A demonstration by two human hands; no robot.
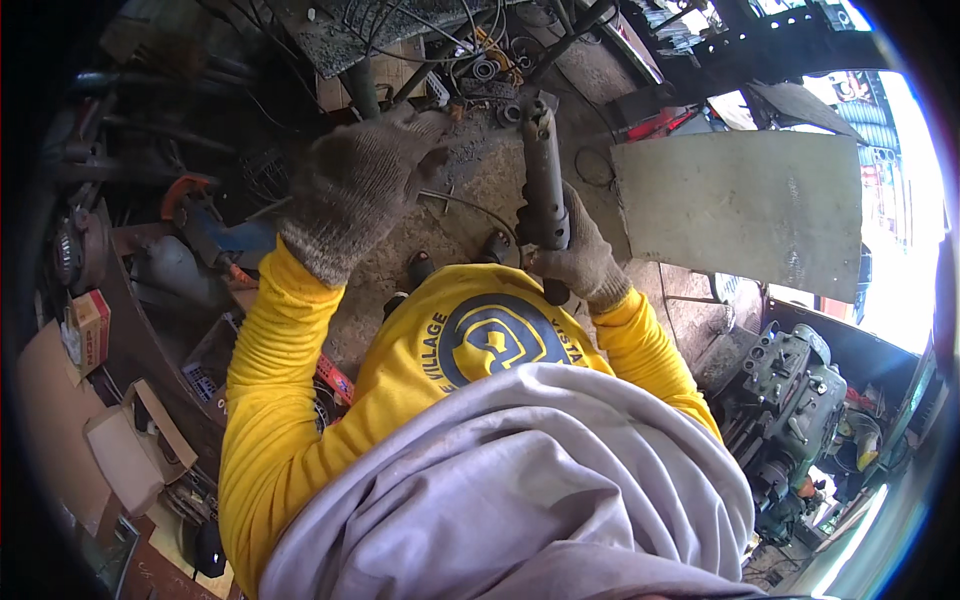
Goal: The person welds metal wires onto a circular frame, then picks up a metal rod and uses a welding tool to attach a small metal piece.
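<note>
My right hand point(580, 252), in a grey-brown knit glove, is closed round the lower end of a grey metal tube point(542, 175). The tube stands nearly upright in the picture, with lugs along its side and a forked, worn top end. My left hand point(362, 190), gloved alike, is raised to the left of the tube and apart from it. Its fingers stretch toward the tube with the thumb apart; they are slightly blurred, and I see nothing held in them.
A worktable point(350, 35) with cables stands ahead, metal parts point(485, 70) beneath it. On the left are a blue vise-like tool point(225, 230) and an open cardboard box point(135, 450). A pale flat panel point(740, 205) and a greasy engine block point(800, 385) lie right.
</note>
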